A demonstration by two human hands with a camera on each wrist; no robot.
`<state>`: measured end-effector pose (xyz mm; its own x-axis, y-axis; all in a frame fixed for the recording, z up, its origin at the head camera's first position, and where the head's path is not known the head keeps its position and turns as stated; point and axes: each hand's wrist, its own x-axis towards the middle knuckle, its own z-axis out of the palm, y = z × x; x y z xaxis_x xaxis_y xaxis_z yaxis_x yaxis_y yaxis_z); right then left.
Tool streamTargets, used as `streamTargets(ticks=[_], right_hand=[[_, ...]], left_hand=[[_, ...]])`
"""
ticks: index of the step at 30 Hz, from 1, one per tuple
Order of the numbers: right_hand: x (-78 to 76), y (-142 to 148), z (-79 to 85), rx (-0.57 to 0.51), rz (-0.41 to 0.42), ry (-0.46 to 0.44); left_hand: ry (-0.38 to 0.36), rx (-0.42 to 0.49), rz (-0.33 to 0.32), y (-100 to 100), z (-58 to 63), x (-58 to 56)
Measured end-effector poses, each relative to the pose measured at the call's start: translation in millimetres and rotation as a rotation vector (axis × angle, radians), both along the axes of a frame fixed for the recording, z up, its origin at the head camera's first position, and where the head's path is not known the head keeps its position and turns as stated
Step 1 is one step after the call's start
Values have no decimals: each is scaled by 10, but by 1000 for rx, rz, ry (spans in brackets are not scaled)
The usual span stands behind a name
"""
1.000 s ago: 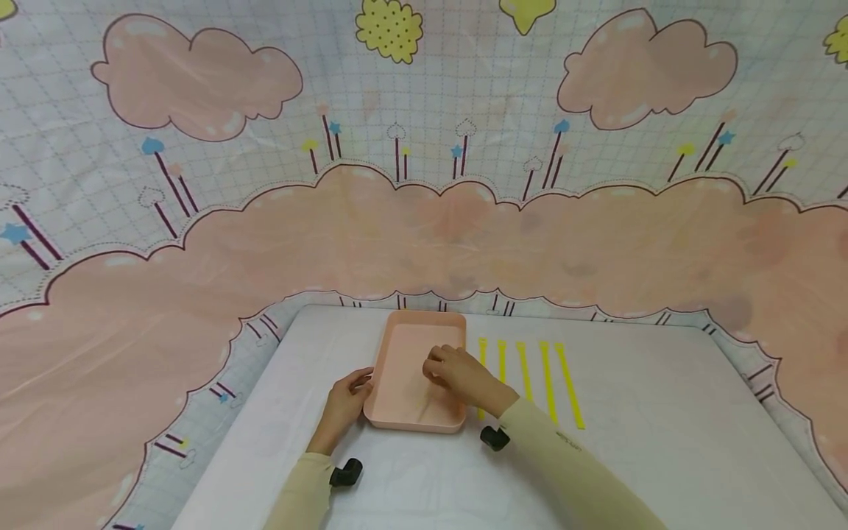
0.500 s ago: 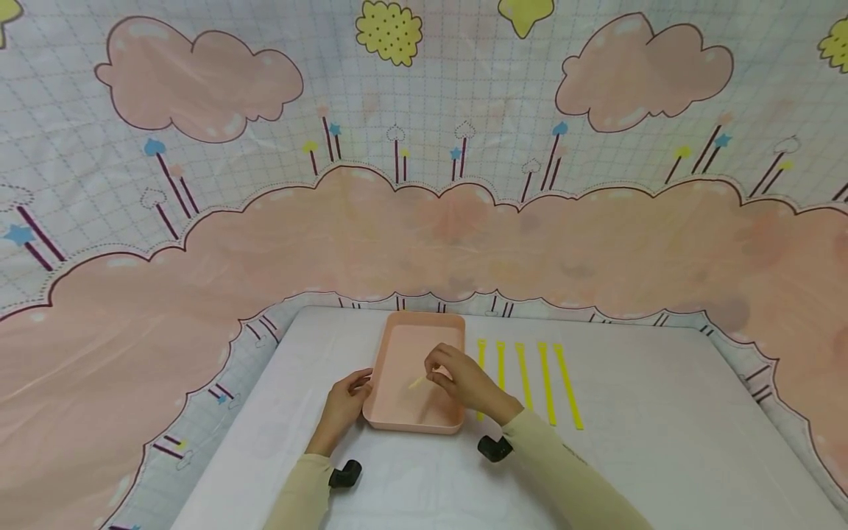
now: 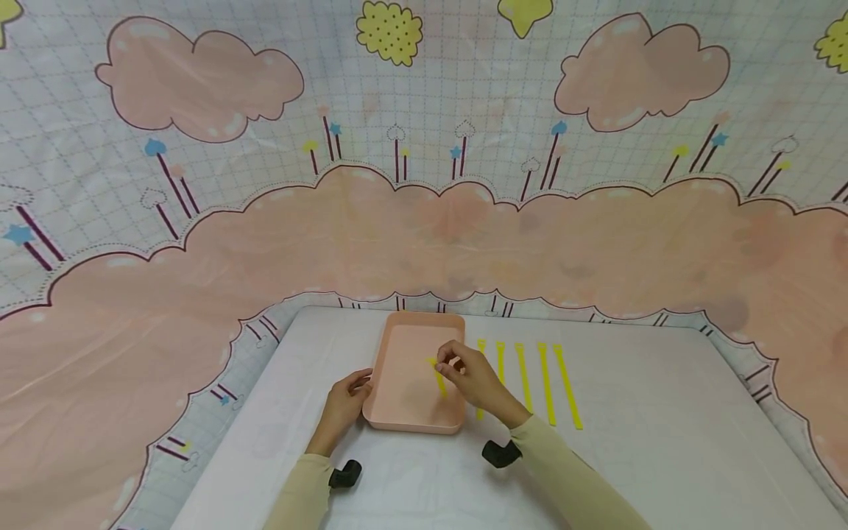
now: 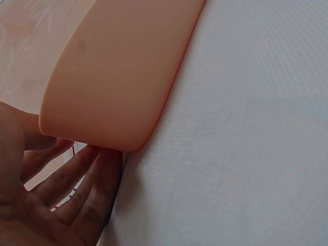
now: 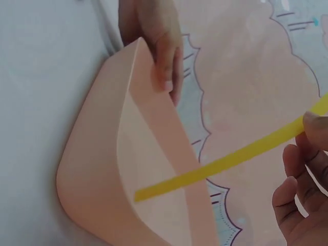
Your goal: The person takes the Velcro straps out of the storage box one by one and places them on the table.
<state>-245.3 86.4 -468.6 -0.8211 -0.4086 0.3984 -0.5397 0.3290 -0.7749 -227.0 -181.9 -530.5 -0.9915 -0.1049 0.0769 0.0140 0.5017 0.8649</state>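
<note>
My right hand [image 3: 472,374] pinches a yellow strap [image 5: 220,167] between thumb and fingers, over the right part of the pink tray [image 3: 404,368]. The strap, flat with a wider head, looks like a cable tie; in the head view its tail points down toward the tray floor. At the tray's left side, my left hand [image 3: 346,401] holds the wall: the thumb lies at the rim, the fingers [image 4: 95,200] against the outside. Right of the tray, several similar yellow straps [image 3: 546,383] lie side by side, the leftmost partly hidden by my right hand.
A white-covered table [image 3: 662,412] bears the tray and straps. Behind it hangs a patterned curtain [image 3: 503,243] with pink clouds. Each wrist carries a black camera, one left [image 3: 346,473] and one right [image 3: 500,453].
My right hand has shifted slightly right above the tray, and the strap in its fingers has swung into clear view, its tail now downward. My left hand and the tray stay put.
</note>
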Motion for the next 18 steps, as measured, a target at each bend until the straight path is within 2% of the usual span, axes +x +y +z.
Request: streamTargets(ticks=[5,7,11,15,18], right_hand=[[44,45,49,-82,-41,-119],[98,66,132,-103,-45,-161],[131,122,172,-170,-42,-212],[68,203,47,-238,-66,-247],[64,267,25,-258,-92,-275]], left_hand=[[-7,1,2,2,0,-1],[-7,0,1,7,5,-2],[-10,5,1,15,11,0],[-6,4,3,15,7,-2],[-12,6,10,17,2,-7]])
